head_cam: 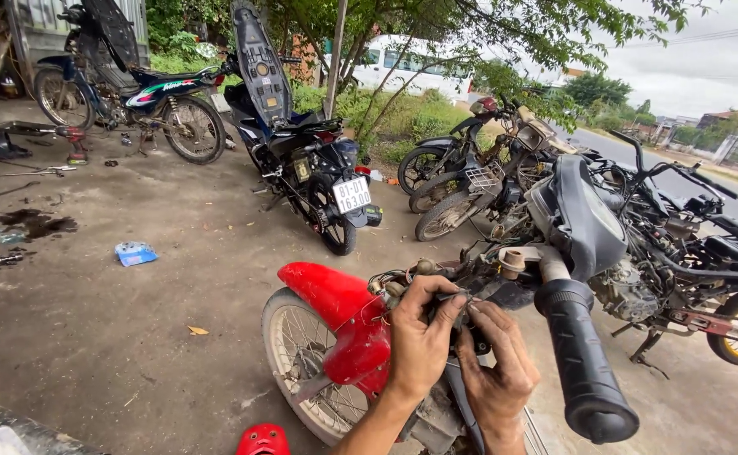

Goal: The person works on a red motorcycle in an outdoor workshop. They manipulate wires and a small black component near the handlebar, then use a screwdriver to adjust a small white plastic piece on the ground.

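- Just behind the red front fender [335, 307], at the stripped handlebar area of the nearest motorcycle, both hands work on a small dark part [461, 310] seated among bare cables and fittings.
- That dark part looks grimy and blackish, set in the exposed steering head above the red front fender; its exact shape is hard to make out.
- Left hand [424, 337] is curled over the part from the fender side, thumb and fingers pinched on it.
- Right hand [497, 364] sits just beside the left, farther from the fender, fingers bent and closed on the same dark part from below.
- To the right of the fender, the black rubber handlebar grip [584, 362] juts toward the camera, close to the right hand but not touched.
- Below the fender, the spoked front wheel [301, 371] stands on the concrete floor [133, 337], its lower edge cut off by the picture.
- Much of the dark part is hidden by the fingers, so how it joins the frame cannot be told.
- Beyond the fender, a black motorcycle [305, 160] stands parked with its seat raised, well apart.
- A red plastic piece [262, 440] below the fender is cut off at the bottom edge.
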